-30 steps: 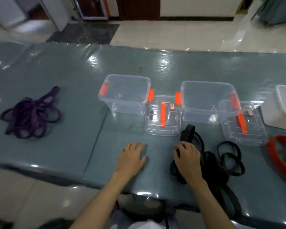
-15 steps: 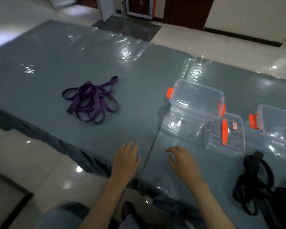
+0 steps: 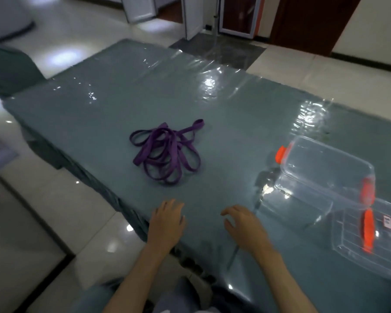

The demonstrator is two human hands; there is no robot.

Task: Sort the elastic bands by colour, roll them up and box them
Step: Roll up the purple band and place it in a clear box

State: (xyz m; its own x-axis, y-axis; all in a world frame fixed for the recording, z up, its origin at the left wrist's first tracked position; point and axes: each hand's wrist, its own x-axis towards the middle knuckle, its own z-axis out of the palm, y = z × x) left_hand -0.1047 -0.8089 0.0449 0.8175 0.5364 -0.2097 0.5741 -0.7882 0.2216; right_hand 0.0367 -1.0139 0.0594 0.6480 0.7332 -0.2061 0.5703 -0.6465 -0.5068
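A loose tangle of purple elastic bands (image 3: 167,152) lies on the grey-green table, ahead of both hands. My left hand (image 3: 166,222) rests flat near the table's front edge, fingers apart, holding nothing. My right hand (image 3: 246,227) hovers beside it with fingers curled and spread, also holding nothing. A clear plastic box with orange clips (image 3: 321,175) stands to the right, and its clear lid with an orange handle (image 3: 368,236) lies flat in front of it. The black and red bands are out of view.
The table (image 3: 224,114) is covered in shiny clear plastic. Its left edge drops off close to my left hand, with glossy tiled floor (image 3: 54,222) below. Doors and a dark doorway stand at the far side of the room.
My view has swung left: the purple bands moved toward the middle and the black bands left the frame. My right hand let go of the black bands and both hands shifted left.
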